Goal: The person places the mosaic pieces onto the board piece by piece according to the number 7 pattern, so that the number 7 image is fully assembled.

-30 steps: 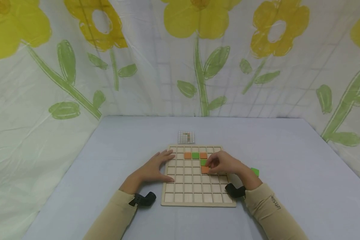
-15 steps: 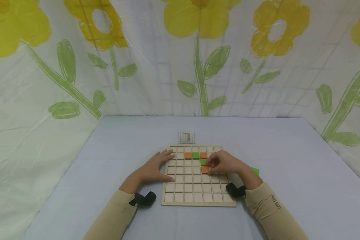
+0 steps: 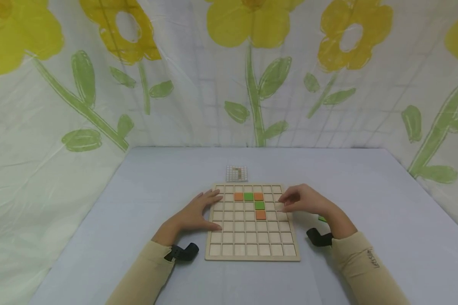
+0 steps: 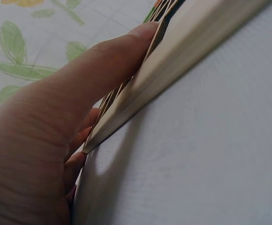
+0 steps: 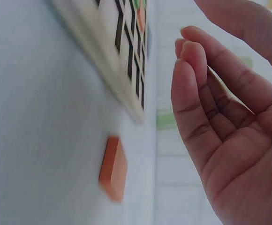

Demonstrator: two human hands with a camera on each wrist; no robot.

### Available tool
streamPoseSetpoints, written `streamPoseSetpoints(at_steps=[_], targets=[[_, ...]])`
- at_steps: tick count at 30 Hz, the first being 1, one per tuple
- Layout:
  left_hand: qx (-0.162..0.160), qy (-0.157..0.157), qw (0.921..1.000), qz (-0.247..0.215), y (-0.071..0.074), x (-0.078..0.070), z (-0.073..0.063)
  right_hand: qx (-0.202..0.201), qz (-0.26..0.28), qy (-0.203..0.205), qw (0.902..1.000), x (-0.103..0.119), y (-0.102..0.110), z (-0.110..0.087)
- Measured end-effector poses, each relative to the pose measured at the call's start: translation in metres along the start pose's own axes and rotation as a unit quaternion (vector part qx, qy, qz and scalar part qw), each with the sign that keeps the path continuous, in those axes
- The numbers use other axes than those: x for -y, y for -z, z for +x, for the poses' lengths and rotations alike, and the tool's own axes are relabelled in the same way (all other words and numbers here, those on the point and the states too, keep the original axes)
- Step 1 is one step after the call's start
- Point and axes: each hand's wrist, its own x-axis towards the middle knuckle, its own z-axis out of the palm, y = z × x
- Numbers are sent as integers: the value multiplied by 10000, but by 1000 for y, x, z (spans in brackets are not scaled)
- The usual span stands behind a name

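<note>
A wooden grid board [image 3: 252,258] lies on the table. In its upper part, an orange tile [image 3: 238,196], a green tile [image 3: 248,196] and a second orange tile [image 3: 258,196] form a row. Below the row's right end come another green tile [image 3: 259,205] and a lower orange tile [image 3: 261,215]. My left hand [image 3: 194,214] rests along the board's left edge, its thumb [image 4: 112,58] and fingers spread on the rim. Near the right edge hovers my right hand [image 3: 303,199]; its fingers are loosely bent, with nothing between them in the right wrist view.
A small printed grid card [image 3: 236,173] lies behind the board. A loose green tile [image 3: 322,219] is partly hidden by my right wrist. The right wrist view shows a loose orange tile [image 5: 113,168] beside the board. A flowered cloth [image 3: 175,118] hangs behind the table.
My right hand has come away from the lower orange tile and moved right to the board's edge, leaving that tile in its cell. My left hand has stayed in place.
</note>
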Motion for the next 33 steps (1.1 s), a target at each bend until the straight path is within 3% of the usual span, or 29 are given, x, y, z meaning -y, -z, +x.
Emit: streamPoseSetpoints(at_steps=[17, 26, 33], targets=[[-31, -70, 9999, -88, 0, 3, 0, -321, 49, -253, 9992, -23, 24, -35], [14, 8, 10000, -80, -1, 3, 0, -635, -337, -779, 9944, -40, 36, -60], [-15, -9, 10000, -94, -2, 4, 0, -724, -324, -851, 9932, -53, 42, -79]])
